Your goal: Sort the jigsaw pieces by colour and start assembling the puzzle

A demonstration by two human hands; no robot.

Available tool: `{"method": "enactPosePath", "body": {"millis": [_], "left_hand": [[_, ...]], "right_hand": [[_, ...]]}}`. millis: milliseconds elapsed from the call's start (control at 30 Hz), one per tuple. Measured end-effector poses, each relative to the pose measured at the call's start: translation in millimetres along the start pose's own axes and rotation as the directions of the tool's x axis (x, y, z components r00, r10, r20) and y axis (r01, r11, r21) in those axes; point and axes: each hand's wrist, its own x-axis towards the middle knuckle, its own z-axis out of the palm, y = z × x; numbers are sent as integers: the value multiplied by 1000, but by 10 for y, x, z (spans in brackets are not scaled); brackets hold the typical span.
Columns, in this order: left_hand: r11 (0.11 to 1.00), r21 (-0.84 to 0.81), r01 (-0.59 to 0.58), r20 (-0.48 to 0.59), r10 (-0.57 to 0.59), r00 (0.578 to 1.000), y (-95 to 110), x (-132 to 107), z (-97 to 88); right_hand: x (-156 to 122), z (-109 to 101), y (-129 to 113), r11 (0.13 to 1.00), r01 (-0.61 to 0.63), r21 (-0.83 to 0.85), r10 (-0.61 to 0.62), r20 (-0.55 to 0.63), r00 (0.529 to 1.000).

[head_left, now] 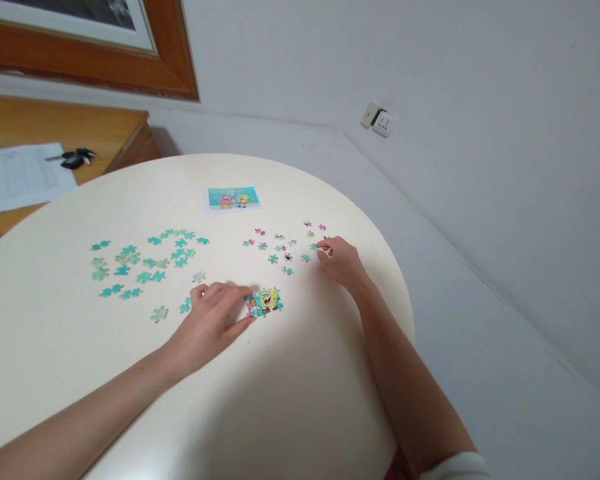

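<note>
My left hand (215, 319) lies on the round cream table (290, 400), its fingertips and thumb closed on the left edge of a small joined cluster of puzzle pieces (266, 301) with a yellow cartoon figure. My right hand (341, 260) reaches further out, fingers curled in a pinch at a loose puzzle piece (327, 248) at the edge of a scatter of pink and teal pieces (280, 247). A larger scatter of teal and green pieces (145, 263) lies left of my left hand.
A small reference picture (231, 198) of the cartoon lies at the table's far side. Behind on the left stands a wooden desk (107, 137) with a paper sheet (20, 177) and a black clip (77, 157). A framed picture (130, 40) and a wall socket (380, 120) are on the walls.
</note>
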Motion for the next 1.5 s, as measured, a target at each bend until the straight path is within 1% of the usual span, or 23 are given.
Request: {"method": "enactPosePath", "body": {"millis": [100, 333, 467, 633, 833, 1033, 1167, 1300, 1500], "left_hand": [[1000, 3, -5, -3, 5, 1000, 0, 0, -1], [1000, -5, -5, -7, 5, 1000, -3, 4, 8], [1000, 7, 0, -6, 0, 1000, -4, 2, 5], [1000, 8, 4, -4, -4, 1000, -1, 0, 10], [1000, 8, 3, -3, -3, 1000, -6, -4, 8], [1000, 21, -10, -15, 10, 1000, -5, -4, 13], [1000, 23, -17, -25, 17, 1000, -28, -3, 35], [999, 30, -22, -36, 23, 999, -51, -7, 56], [1000, 27, -13, -12, 14, 1000, -31, -6, 42]], "right_hand": [[3, -8, 18, 1000, -19, -23, 19, -11, 1000], [45, -52, 208, 994, -96, -52, 89, -120, 989], [66, -105, 314, 986, -147, -76, 138, -119, 983], [75, -113, 390, 982, -170, -78, 163, -99, 982], [94, -33, 368, 990, -126, -56, 119, -111, 987], [117, 77, 302, 985, -131, -115, 116, -125, 985], [142, 148, 289, 990, -123, -73, 110, -164, 980], [166, 180, 291, 991, -133, -31, 126, -178, 976], [186, 194, 320, 991, -134, 14, 134, -208, 969]]}}
